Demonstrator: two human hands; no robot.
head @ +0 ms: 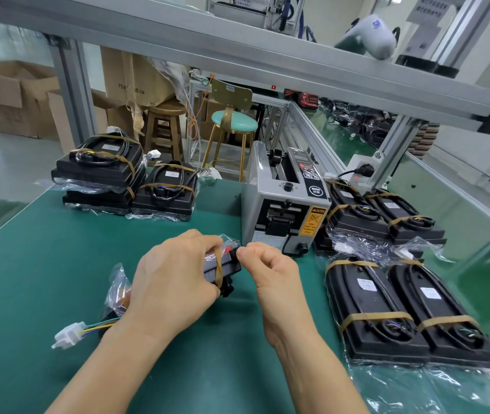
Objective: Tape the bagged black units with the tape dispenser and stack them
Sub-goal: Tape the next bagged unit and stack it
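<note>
both hands (pixel 175 282) grip bagged unit (pixel 223 268); dispenser (pixel 285 210) label unreadable

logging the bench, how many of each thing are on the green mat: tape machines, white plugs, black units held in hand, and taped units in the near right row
tape dispenser: 1
white plug: 1
bagged black unit in the left hand and right hand: 1
taped units, near right row: 2
total: 5
</note>
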